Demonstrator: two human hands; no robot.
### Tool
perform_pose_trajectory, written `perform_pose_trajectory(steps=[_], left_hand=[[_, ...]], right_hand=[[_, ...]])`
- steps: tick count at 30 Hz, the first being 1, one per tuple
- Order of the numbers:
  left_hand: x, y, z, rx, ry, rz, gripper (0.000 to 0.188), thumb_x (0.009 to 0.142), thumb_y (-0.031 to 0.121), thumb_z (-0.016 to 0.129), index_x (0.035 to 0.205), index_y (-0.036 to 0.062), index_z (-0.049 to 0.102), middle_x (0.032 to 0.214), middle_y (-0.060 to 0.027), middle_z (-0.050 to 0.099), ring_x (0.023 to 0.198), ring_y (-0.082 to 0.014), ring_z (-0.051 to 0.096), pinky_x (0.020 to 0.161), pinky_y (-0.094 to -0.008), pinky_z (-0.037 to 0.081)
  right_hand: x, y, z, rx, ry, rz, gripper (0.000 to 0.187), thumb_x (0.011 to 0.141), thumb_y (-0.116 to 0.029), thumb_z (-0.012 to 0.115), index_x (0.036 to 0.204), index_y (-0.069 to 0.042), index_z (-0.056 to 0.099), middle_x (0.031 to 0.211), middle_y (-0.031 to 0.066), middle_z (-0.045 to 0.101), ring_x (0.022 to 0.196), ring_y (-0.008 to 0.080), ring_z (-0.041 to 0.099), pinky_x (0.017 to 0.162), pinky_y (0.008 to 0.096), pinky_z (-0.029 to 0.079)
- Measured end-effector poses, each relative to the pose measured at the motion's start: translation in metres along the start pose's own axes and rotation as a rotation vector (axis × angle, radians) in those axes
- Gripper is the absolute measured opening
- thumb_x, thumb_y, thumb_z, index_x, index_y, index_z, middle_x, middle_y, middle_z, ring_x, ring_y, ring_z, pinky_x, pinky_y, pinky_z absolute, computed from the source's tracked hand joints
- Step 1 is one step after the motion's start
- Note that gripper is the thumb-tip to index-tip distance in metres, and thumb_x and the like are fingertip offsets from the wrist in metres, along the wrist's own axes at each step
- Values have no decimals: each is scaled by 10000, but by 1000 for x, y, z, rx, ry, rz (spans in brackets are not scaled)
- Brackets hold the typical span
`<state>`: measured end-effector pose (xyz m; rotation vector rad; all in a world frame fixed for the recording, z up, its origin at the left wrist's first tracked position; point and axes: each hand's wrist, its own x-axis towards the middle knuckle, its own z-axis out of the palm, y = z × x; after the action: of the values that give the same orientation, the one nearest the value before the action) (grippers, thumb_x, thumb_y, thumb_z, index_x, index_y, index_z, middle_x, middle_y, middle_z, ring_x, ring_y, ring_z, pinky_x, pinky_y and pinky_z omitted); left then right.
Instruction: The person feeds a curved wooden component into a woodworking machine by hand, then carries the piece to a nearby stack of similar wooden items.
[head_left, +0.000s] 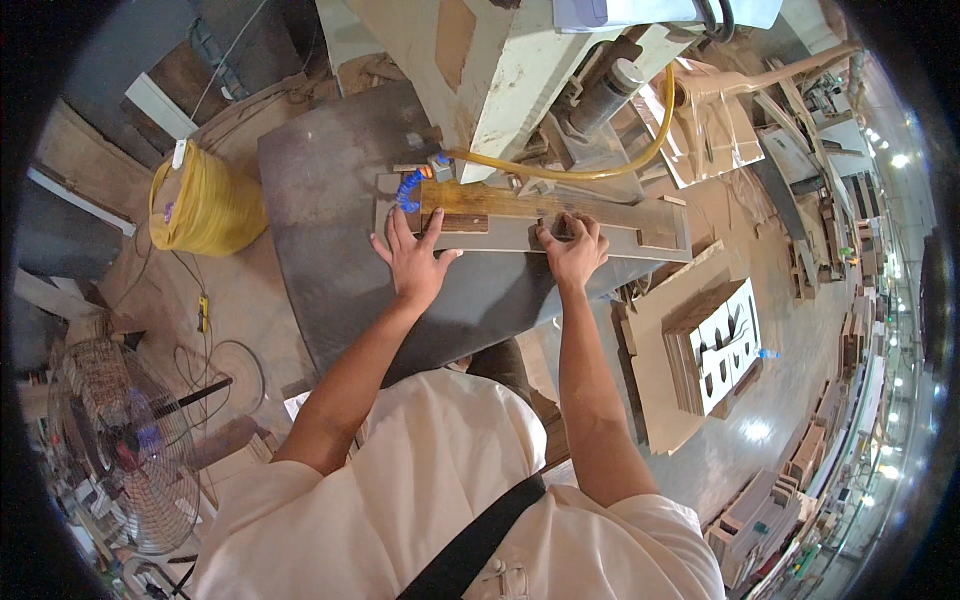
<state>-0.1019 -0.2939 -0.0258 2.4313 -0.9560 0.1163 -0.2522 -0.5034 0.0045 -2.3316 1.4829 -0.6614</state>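
Observation:
A long, pale flat board (500, 243) lies across the dark grey machine table (340, 190), with a brown wooden strip (480, 199) along its far side. My left hand (415, 265) is open, its fingers spread, with the fingertips on the board's left part beside a small reddish-brown block (465, 224). Right of the middle, my right hand (574, 252) is closed, its fingers curled down at the strip's near edge; what they grip is hidden beneath them. Another small block (657, 239) sits on the board's right end. A blue segmented nozzle (407, 190) bends down just beyond my left fingertips.
A whitish machine body (520, 90) rises beyond the board, with a yellow hose (600, 174) curving past it. At left stand a yellow sack (205, 205) and a caged fan (125, 450). Stacked panels with a white cut-out top (730, 345) stand at right.

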Motion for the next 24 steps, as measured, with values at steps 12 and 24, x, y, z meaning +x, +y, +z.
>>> perform_pose_trajectory(steps=[12, 24], left_hand=[[6, 7, 0, -54, -76, 82, 787, 751, 439, 822, 1455, 306, 497, 1563, -241, 234, 1451, -411, 239, 1110, -716, 126], [-74, -6, -29, 73, -122, -73, 876, 706, 502, 837, 1477, 317, 464, 1587, -189, 227, 1467, -384, 236, 1105, -731, 131]], right_hand=[[-21, 16, -20, -73, -8, 97, 540, 679, -448, 800, 1137, -172, 724, 1343, 28, 568, 1213, 370, 466, 1035, 532, 340], [-32, 57, -55, 27, -188, -78, 467, 834, -415, 728, 1193, -121, 674, 1214, 64, 617, 1088, 335, 544, 932, 491, 392]])
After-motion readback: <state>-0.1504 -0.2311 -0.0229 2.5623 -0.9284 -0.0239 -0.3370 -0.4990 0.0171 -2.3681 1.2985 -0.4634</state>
